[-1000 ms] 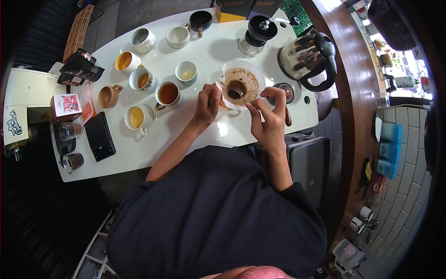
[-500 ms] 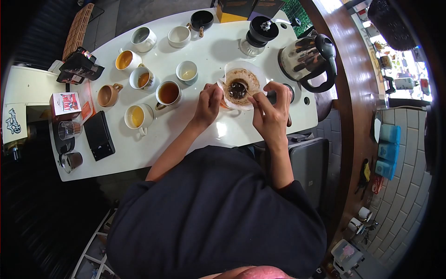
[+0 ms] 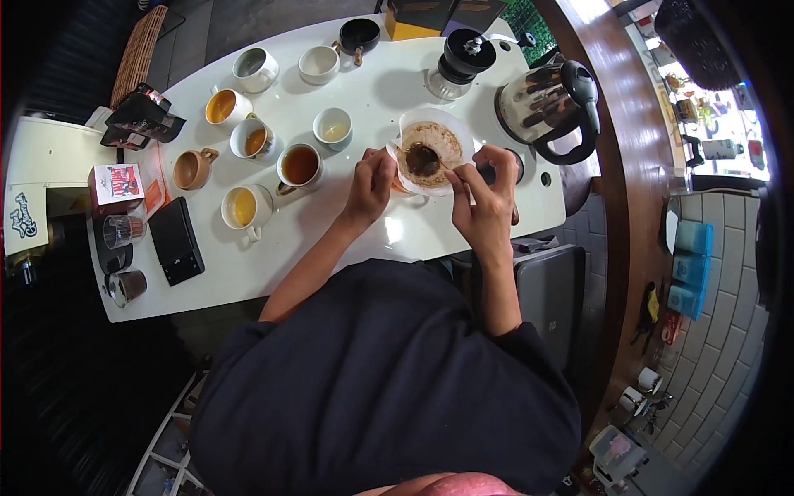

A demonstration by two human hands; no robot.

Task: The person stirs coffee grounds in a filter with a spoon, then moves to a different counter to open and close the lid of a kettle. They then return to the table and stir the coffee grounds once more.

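Observation:
A white paper coffee filter point(image 3: 449, 132) stands open on the table in front of me, its inner wall smeared with brown grounds. Dark wet coffee grounds point(image 3: 423, 160) lie at its bottom. My left hand point(image 3: 370, 183) is closed in a pinch on the filter's left edge. At the right rim, my right hand point(image 3: 485, 202) pinches the end of a thin stirrer point(image 3: 444, 169) that slopes down into the filter. The stirrer's tip is hidden in the coffee. What supports the filter is mostly covered by the paper and my hands.
Several cups of tea-like or yellowish liquid, among them a dark amber cup point(image 3: 299, 166), stand left of my hands. A hand grinder point(image 3: 469, 56) and a glass kettle point(image 3: 538, 103) are beyond on the right. A black scale point(image 3: 176, 241) lies at the left.
My right hand has shifted very slightly, and the stirrer in it with it. The coffee surface looks duller and browner than before. My left hand stays where it was.

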